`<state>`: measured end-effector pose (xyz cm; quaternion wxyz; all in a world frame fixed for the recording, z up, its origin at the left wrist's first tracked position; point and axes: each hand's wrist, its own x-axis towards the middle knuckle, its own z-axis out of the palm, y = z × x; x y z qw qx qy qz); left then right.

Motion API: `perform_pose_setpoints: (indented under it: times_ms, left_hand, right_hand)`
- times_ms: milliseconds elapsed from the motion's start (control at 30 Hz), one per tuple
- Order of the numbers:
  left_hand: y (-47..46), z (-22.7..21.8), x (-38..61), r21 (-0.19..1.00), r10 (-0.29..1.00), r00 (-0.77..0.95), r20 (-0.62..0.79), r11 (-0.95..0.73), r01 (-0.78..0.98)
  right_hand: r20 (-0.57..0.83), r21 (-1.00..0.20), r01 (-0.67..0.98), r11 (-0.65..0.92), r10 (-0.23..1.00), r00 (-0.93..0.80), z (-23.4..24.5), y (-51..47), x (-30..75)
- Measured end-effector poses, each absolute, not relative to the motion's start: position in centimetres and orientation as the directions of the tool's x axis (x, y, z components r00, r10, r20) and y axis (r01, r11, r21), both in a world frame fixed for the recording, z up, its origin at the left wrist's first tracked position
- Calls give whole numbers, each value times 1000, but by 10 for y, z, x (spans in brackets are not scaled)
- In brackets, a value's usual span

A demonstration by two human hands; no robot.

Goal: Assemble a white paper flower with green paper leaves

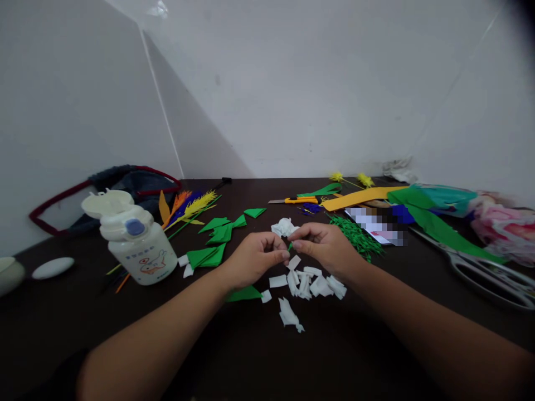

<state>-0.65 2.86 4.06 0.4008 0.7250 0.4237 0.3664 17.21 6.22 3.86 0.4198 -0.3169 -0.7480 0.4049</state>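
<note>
My left hand (254, 257) and my right hand (324, 245) meet over the middle of the dark table (376, 334), fingers pinched together. Between the fingertips is a small green piece, perhaps a thin stem (290, 245), too small to name for sure. Just behind the fingers lies a crumpled white paper flower (284, 227). Under my hands lie several small white paper pieces (307, 284). Green paper leaves (217, 234) lie to the left of my left hand.
A white bottle (136, 242) with an open cap stands at left. Large scissors (489, 273) lie at right, beside green and yellow paper strips (363, 196), shredded green paper (357, 236) and a yellow cutter knife (298, 200). A dark bag (121, 184) sits back left.
</note>
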Motion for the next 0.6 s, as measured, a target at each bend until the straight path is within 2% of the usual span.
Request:
perform_pose_setpoints:
  times_ms: [167,400,600]
  left_hand:
    - [27,43,-5,897,908,380,177,-308,319]
    - [25,44,-5,859,911,375,169,-323,398]
    - [24,47,-5,782,904,350,246,-398,479]
  right_hand:
    - [395,-796,293,530,821,-412,44,59,171]
    - [499,-647,465,604,797,-341,51,53,170]
    - [512,-636,520,570,816,-268,51,53,170]
